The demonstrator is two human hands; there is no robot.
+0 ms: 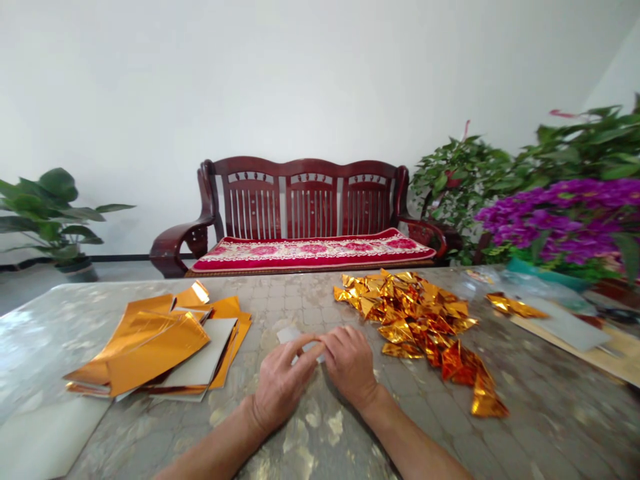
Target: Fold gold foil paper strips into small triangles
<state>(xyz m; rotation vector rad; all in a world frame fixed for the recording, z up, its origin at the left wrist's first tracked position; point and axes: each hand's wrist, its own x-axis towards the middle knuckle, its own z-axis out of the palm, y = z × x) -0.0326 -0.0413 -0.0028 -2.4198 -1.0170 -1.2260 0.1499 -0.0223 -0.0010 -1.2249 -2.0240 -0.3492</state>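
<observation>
Head view: left hand [281,381] and right hand [351,363] pinch a pale paper piece [288,334] over the table [320,427].

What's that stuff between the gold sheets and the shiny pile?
The left hand, the right hand and some pale paper are between them, as the head view shows.

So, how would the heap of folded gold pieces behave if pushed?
The heap of gold pieces would likely scatter, being loosely piled. Each seems light, apparently thin folded sheet; pointed corners should discourage rolling.
</observation>
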